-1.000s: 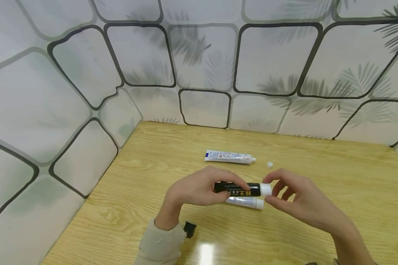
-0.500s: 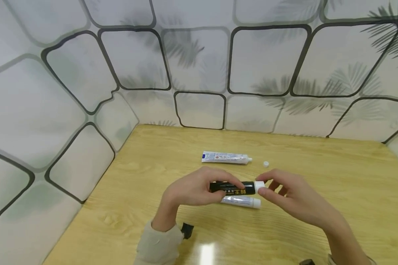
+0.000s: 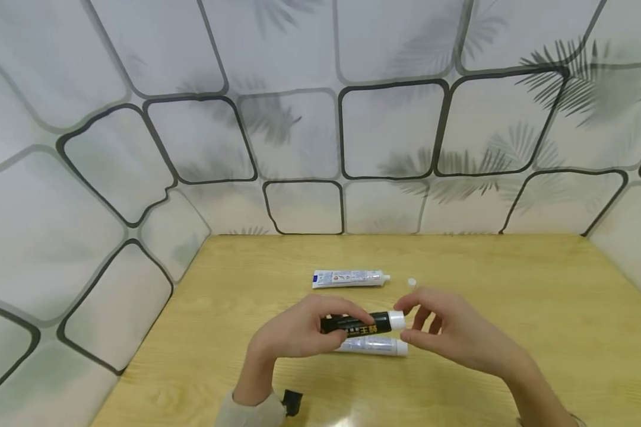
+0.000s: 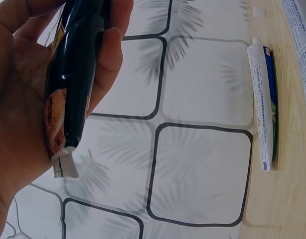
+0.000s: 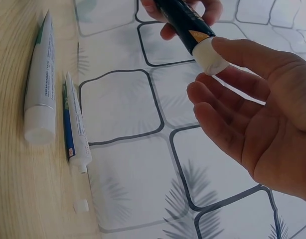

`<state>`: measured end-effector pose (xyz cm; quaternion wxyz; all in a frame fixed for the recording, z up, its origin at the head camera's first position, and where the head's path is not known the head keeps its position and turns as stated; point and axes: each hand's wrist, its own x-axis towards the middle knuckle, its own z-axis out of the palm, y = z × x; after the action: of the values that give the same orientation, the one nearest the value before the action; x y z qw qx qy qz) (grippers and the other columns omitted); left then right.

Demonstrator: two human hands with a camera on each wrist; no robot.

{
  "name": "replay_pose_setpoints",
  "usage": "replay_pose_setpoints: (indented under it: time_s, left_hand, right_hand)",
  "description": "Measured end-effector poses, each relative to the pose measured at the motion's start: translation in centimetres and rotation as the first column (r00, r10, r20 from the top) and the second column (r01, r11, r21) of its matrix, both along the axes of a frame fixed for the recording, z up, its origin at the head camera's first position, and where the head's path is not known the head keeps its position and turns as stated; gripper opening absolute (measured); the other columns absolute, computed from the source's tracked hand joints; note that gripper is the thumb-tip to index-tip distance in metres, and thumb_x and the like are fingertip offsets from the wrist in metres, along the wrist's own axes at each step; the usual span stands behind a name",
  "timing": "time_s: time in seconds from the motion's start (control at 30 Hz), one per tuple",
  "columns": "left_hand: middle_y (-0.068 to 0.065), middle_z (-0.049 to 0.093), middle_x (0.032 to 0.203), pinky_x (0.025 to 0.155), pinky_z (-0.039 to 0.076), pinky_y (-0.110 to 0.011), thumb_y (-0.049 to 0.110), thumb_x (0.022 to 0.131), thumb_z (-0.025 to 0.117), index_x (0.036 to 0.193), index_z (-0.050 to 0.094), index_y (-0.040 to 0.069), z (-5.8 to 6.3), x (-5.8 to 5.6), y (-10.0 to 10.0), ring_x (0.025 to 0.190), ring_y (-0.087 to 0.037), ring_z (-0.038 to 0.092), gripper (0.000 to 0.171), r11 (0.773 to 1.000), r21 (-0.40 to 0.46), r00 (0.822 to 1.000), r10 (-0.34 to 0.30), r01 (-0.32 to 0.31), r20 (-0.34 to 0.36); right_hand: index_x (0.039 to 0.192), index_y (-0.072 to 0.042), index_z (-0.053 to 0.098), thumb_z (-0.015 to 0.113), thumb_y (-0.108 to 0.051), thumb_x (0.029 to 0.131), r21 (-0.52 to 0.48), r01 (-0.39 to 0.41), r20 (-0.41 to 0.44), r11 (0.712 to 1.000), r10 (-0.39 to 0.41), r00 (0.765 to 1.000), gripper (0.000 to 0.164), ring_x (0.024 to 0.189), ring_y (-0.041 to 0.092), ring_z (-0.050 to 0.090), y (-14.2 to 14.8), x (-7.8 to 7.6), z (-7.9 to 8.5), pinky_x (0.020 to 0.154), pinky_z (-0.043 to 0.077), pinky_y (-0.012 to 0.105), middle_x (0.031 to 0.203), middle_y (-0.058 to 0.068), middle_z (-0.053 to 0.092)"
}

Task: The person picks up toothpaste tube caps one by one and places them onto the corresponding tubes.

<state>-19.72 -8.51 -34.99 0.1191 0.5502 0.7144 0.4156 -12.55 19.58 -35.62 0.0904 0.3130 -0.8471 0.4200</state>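
A black squeeze tube [image 3: 382, 322] with gold lettering and a white screw cap [image 3: 397, 320] is held level above the table. My left hand [image 3: 304, 329] grips its body, thumb on the near side and fingers over the top; its flat crimped end shows in the left wrist view. My right hand [image 3: 448, 326] has thumb and index finger around the cap, which sits on the tube; in the right wrist view the thumb touches the cap's edge. Below the black tube lies a capped white tube [image 3: 376, 346]. Farther back lies a smaller uncapped white tube [image 3: 349, 279].
A small loose white cap [image 3: 412, 283] lies right of the smaller tube's nozzle. A black square piece [image 3: 292, 402] shows beside the left sleeve. Patterned walls [image 3: 304, 207] border the wooden table [image 3: 246, 261] at the back and sides.
The head view has tilted up, so everything sits lower in it. My right thumb and index finger closed on the cap half a second ago and now stand slightly wider around it.
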Motion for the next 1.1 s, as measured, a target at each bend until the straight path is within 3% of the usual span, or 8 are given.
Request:
replay_pose_setpoints:
  time_s: [0.1, 0.33, 0.63, 0.8, 0.93, 1.1]
  left_hand:
    - [0.002, 0.066, 0.119, 0.062, 0.041, -0.017, -0.007, 0.09, 0.056, 0.126, 0.066, 0.015, 0.0, 0.1, -0.1, 0.07, -0.001, 0.044, 0.043, 1.0, -0.004, 1.0, -0.004, 0.004, -0.009]
    - [0.001, 0.066, 0.111, 0.057, 0.037, -0.016, -0.007, 0.091, 0.056, 0.126, 0.065, 0.013, -0.2, 0.3, -0.5, 0.058, 0.001, 0.036, 0.042, 1.0, 0.005, 0.999, -0.015, 0.015, 0.034]
    - [-0.001, 0.067, 0.114, 0.056, 0.037, -0.018, -0.007, 0.091, 0.056, 0.127, 0.065, 0.013, 0.6, 0.2, -1.6, 0.057, -0.001, 0.036, 0.042, 0.999, 0.014, 0.997, 0.045, -0.046, 0.061]
    - [-0.001, 0.066, 0.115, 0.054, 0.037, -0.018, -0.006, 0.093, 0.055, 0.128, 0.064, 0.014, 0.4, -0.1, -1.4, 0.054, -0.001, 0.035, 0.042, 0.999, 0.003, 0.996, 0.04, -0.041, 0.08]
    - [0.001, 0.065, 0.113, 0.052, 0.036, -0.018, -0.006, 0.093, 0.056, 0.129, 0.064, 0.016, 0.6, -0.3, -1.3, 0.051, -0.002, 0.033, 0.042, 0.999, 0.008, 0.996, 0.049, -0.05, 0.07]
    - [0.002, 0.064, 0.112, 0.051, 0.037, -0.018, -0.004, 0.094, 0.055, 0.128, 0.064, 0.018, 0.6, -0.2, -1.5, 0.05, -0.001, 0.034, 0.041, 0.998, 0.012, 0.995, 0.061, -0.062, 0.077]
  right_hand:
    - [0.114, -0.017, 0.064, 0.076, -0.008, 0.088, 0.014, -0.015, -0.018, 1.0, 0.015, 1.0, 0.03, 0.078, 0.003, 0.059, -0.1, 0.1, 0.1, 0.057, 0.05, 0.025, 0.103, -0.002, 0.065]
    - [0.117, -0.013, 0.066, 0.071, -0.009, 0.092, 0.015, 0.017, 0.033, 1.0, -0.018, 0.999, 0.025, 0.077, 0.002, 0.059, -0.7, 0.6, -0.1, 0.057, 0.05, 0.025, 0.101, -0.002, 0.067]
    - [0.115, -0.017, 0.069, 0.063, -0.018, 0.099, 0.048, 0.032, 0.142, 0.998, -0.038, 0.989, 0.017, 0.079, 0.005, 0.06, -1.8, -0.3, 1.9, 0.06, 0.05, 0.026, 0.095, -0.008, 0.066]
    - [0.118, -0.015, 0.068, 0.064, -0.021, 0.099, 0.04, 0.11, 0.185, 0.993, -0.115, 0.976, 0.02, 0.081, 0.005, 0.061, -1.9, -0.3, 1.7, 0.062, 0.051, 0.027, 0.104, -0.004, 0.068]
    - [0.123, -0.014, 0.064, 0.065, -0.021, 0.098, 0.02, 0.172, 0.167, 0.985, -0.173, 0.971, 0.026, 0.082, 0.005, 0.062, -2.1, -0.3, 1.6, 0.063, 0.051, 0.027, 0.112, -0.001, 0.067]
    - [0.119, -0.016, 0.066, 0.065, -0.018, 0.097, -0.017, 0.155, 0.141, 0.988, -0.151, 0.978, 0.022, 0.08, 0.006, 0.063, -2.4, -0.5, 1.4, 0.061, 0.052, 0.027, 0.11, -0.001, 0.068]
